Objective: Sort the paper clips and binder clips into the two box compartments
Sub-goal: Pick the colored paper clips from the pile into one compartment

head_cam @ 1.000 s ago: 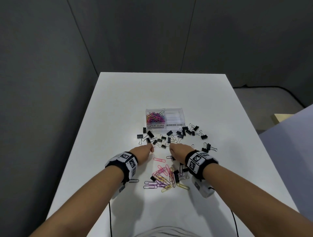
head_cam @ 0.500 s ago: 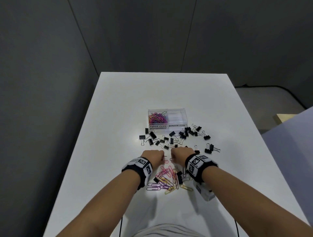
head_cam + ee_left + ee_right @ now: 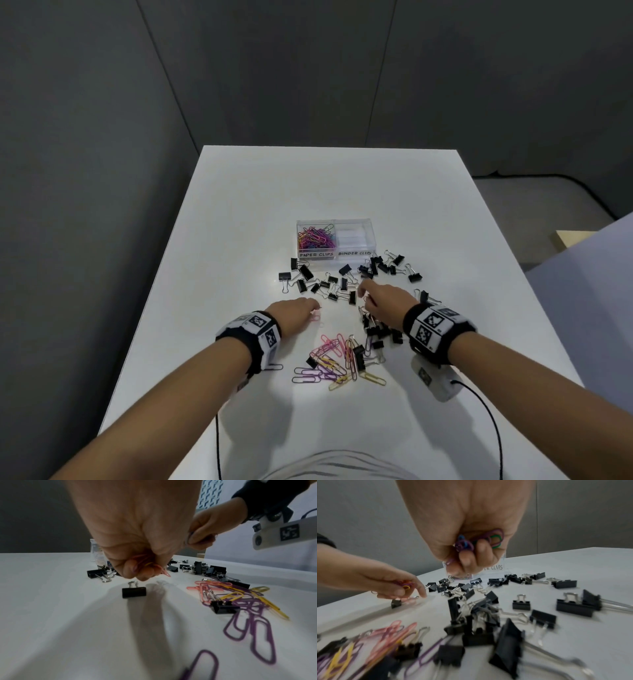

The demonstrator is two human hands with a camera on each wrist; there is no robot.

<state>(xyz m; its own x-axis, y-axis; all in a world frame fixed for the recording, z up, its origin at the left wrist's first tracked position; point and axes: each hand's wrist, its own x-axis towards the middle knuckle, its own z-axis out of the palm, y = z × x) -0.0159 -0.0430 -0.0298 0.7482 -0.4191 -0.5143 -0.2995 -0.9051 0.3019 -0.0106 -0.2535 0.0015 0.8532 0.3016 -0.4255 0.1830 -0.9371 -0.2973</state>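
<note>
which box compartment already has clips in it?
The left compartment, labelled PAPER CLIPS: it holds a tangle of coloured paper clips. The right compartment, labelled BINDER CLIPS, shows no clips inside.

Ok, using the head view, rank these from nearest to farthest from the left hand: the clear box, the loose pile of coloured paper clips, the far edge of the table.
1. The pile of coloured paper clips, just to the right of the left hand and nearer the person.
2. The clear box, farther up the table and to the right.
3. The far edge of the table, well beyond the box.
</note>
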